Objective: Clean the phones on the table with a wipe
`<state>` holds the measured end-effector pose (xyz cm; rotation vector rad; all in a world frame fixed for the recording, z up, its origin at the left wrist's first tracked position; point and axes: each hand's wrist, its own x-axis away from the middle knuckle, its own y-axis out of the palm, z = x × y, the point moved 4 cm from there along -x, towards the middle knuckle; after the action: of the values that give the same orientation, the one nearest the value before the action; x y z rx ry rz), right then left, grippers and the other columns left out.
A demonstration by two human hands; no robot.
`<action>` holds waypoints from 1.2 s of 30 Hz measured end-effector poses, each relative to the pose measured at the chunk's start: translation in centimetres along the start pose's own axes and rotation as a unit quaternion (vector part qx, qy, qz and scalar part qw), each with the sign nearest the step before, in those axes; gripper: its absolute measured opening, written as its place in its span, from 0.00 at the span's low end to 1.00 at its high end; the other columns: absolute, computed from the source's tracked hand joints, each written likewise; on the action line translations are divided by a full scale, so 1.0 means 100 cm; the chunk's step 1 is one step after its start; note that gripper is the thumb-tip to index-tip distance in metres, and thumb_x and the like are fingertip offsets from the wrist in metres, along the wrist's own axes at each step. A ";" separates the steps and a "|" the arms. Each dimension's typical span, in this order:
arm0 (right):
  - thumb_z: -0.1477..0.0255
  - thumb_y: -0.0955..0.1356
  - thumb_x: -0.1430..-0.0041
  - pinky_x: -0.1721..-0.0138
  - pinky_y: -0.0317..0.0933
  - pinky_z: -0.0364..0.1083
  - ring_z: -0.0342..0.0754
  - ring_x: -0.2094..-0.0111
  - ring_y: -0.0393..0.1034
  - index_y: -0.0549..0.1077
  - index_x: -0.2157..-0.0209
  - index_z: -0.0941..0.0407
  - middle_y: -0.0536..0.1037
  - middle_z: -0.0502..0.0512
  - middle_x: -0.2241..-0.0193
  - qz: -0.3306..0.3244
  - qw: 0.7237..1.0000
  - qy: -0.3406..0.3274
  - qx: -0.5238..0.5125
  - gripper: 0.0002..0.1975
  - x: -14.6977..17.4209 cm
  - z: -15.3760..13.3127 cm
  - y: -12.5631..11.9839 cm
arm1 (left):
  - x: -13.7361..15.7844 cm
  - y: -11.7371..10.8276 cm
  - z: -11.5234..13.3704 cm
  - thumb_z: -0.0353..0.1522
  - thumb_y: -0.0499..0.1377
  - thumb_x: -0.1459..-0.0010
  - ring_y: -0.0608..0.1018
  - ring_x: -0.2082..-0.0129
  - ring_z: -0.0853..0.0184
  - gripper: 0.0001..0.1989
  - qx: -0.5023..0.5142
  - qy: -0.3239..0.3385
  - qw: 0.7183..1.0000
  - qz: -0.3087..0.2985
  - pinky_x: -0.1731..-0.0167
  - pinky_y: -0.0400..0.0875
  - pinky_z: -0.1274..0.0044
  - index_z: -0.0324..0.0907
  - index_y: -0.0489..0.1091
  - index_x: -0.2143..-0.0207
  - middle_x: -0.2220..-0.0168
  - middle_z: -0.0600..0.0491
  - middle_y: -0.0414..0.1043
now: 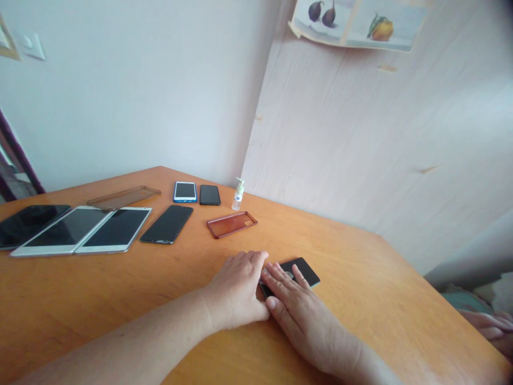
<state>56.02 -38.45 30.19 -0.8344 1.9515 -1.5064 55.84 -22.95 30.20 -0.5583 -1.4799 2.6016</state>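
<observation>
A dark phone lies flat on the wooden table in front of me. At its left end, my left hand curls with thumb and fingers around the edge, steadying it; the exact contact is partly hidden. Across the phone's face rests my right hand, palm down with fingers stretched out and flat. A small pale grey patch shows between the right fingers; I cannot tell whether it is a cloth or a reflection. Beyond the hands sits a reddish clear phone case.
Behind the case stands a small pump bottle. A blue-edged phone, a small black phone and a larger black phone lie left of it. Further left are white tablets, a dark tablet and a brownish clear case.
</observation>
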 end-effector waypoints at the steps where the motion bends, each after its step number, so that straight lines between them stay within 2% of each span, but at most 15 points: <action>1: 0.59 0.52 0.27 0.32 0.34 0.63 0.52 0.31 0.42 0.54 0.32 0.53 0.53 0.55 0.32 0.003 1.000 0.009 0.004 0.27 -0.001 0.003 0.000 | 0.000 0.000 0.000 0.37 0.63 0.55 0.74 0.52 0.52 0.31 -0.001 0.000 1.000 0.001 0.50 0.68 0.63 0.40 0.62 0.48 0.53 0.44 0.72; 5: 0.61 0.52 0.28 0.34 0.38 0.66 0.57 0.31 0.44 0.58 0.34 0.61 0.56 0.63 0.33 0.051 0.985 0.149 0.064 0.29 0.001 0.058 0.003 | 0.000 0.000 0.000 0.39 0.65 0.56 0.73 0.51 0.51 0.36 -0.014 -0.004 1.000 -0.009 0.50 0.67 0.63 0.39 0.61 0.44 0.51 0.43 0.71; 7: 0.62 0.52 0.28 0.34 0.40 0.67 0.59 0.32 0.45 0.58 0.34 0.64 0.57 0.66 0.34 0.060 0.975 0.198 0.082 0.29 0.005 0.078 0.006 | 0.000 0.000 0.000 0.39 0.66 0.57 0.72 0.50 0.51 0.39 -0.019 -0.002 1.000 -0.016 0.49 0.67 0.63 0.39 0.60 0.43 0.50 0.42 0.70; 9: 0.62 0.54 0.28 0.34 0.41 0.67 0.59 0.32 0.45 0.58 0.34 0.64 0.57 0.67 0.34 0.065 0.977 0.186 0.081 0.29 0.008 0.075 0.006 | 0.000 0.000 0.000 0.39 0.66 0.57 0.73 0.50 0.50 0.39 -0.019 -0.004 1.000 -0.016 0.49 0.67 0.63 0.39 0.60 0.43 0.50 0.42 0.70; 12: 0.59 0.55 0.29 0.33 0.39 0.63 0.56 0.31 0.44 0.58 0.34 0.59 0.55 0.62 0.33 0.050 0.994 0.089 0.035 0.29 0.009 0.032 0.000 | 0.001 0.000 -0.001 0.40 0.66 0.56 0.73 0.52 0.51 0.35 -0.013 -0.005 1.000 -0.011 0.50 0.67 0.63 0.40 0.61 0.46 0.52 0.43 0.71; 14: 0.59 0.55 0.28 0.32 0.38 0.60 0.53 0.31 0.42 0.54 0.32 0.55 0.52 0.57 0.32 0.002 1.000 0.014 -0.011 0.28 0.009 0.001 -0.003 | 0.001 0.000 -0.001 0.39 0.64 0.54 0.73 0.51 0.52 0.32 -0.008 0.003 1.000 -0.006 0.50 0.67 0.64 0.41 0.61 0.46 0.52 0.44 0.71; 16: 0.59 0.54 0.28 0.31 0.37 0.59 0.51 0.31 0.41 0.51 0.31 0.53 0.50 0.53 0.31 -0.028 0.999 -0.023 -0.034 0.28 0.009 -0.014 -0.006 | 0.001 0.000 -0.001 0.39 0.64 0.52 0.73 0.51 0.52 0.32 -0.007 0.005 1.000 -0.005 0.51 0.67 0.65 0.41 0.60 0.46 0.52 0.44 0.71; 18: 0.59 0.54 0.27 0.32 0.37 0.60 0.52 0.31 0.42 0.54 0.32 0.53 0.52 0.54 0.32 -0.019 1.000 0.005 -0.018 0.27 0.008 -0.003 -0.006 | 0.001 0.000 -0.002 0.39 0.64 0.53 0.73 0.52 0.52 0.32 -0.009 0.000 1.000 -0.007 0.51 0.67 0.65 0.41 0.60 0.46 0.52 0.44 0.71; 22: 0.62 0.54 0.28 0.34 0.40 0.66 0.59 0.32 0.47 0.60 0.35 0.61 0.58 0.64 0.34 0.037 0.983 0.168 0.070 0.27 0.011 0.057 -0.002 | 0.001 0.001 -0.001 0.40 0.67 0.57 0.73 0.50 0.51 0.37 -0.014 -0.013 1.000 -0.012 0.50 0.66 0.64 0.42 0.60 0.44 0.50 0.44 0.71; 24: 0.63 0.55 0.29 0.35 0.42 0.67 0.60 0.33 0.48 0.61 0.36 0.62 0.59 0.67 0.35 0.045 0.974 0.202 0.093 0.27 0.014 0.071 0.000 | 0.001 0.001 -0.001 0.39 0.67 0.57 0.72 0.49 0.51 0.39 -0.015 -0.015 1.000 -0.012 0.49 0.66 0.64 0.41 0.59 0.43 0.49 0.43 0.70; 26: 0.62 0.55 0.29 0.34 0.42 0.66 0.59 0.32 0.47 0.61 0.35 0.62 0.59 0.66 0.35 0.051 0.980 0.174 0.084 0.28 0.015 0.061 0.000 | 0.001 0.001 -0.001 0.40 0.67 0.57 0.73 0.50 0.51 0.37 -0.013 -0.014 1.000 -0.013 0.49 0.66 0.64 0.42 0.59 0.44 0.50 0.44 0.71; 30: 0.59 0.55 0.28 0.32 0.38 0.61 0.54 0.31 0.44 0.55 0.32 0.55 0.53 0.57 0.32 0.012 1.000 0.013 -0.011 0.28 0.011 0.002 -0.004 | 0.001 0.000 0.000 0.38 0.64 0.55 0.73 0.52 0.52 0.32 -0.005 0.000 1.000 -0.012 0.51 0.67 0.65 0.41 0.61 0.47 0.53 0.45 0.71; 32: 0.60 0.55 0.28 0.32 0.36 0.61 0.52 0.31 0.43 0.53 0.32 0.52 0.53 0.54 0.32 -0.011 0.999 -0.025 -0.042 0.27 0.007 -0.011 -0.005 | 0.001 -0.001 0.000 0.36 0.63 0.54 0.73 0.52 0.53 0.31 -0.001 0.005 1.000 -0.009 0.51 0.67 0.65 0.41 0.61 0.47 0.53 0.45 0.71; 34: 0.60 0.55 0.28 0.32 0.36 0.62 0.53 0.31 0.44 0.56 0.33 0.52 0.54 0.55 0.32 0.005 0.999 -0.002 -0.039 0.26 0.003 0.001 -0.004 | 0.001 -0.001 0.000 0.37 0.63 0.54 0.73 0.52 0.53 0.31 -0.002 0.002 1.000 -0.005 0.51 0.67 0.64 0.41 0.61 0.47 0.53 0.45 0.71; 36: 0.59 0.54 0.28 0.33 0.38 0.65 0.55 0.32 0.46 0.60 0.34 0.54 0.58 0.58 0.33 0.050 0.996 0.067 -0.011 0.26 0.001 0.032 -0.002 | 0.001 -0.001 0.000 0.38 0.65 0.55 0.73 0.52 0.52 0.33 -0.008 -0.006 1.000 -0.007 0.50 0.67 0.63 0.42 0.61 0.47 0.53 0.44 0.71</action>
<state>58.29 -40.60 29.63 -0.6485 2.0773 -1.5187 55.76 -22.87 30.25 -0.5320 -1.5043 2.5885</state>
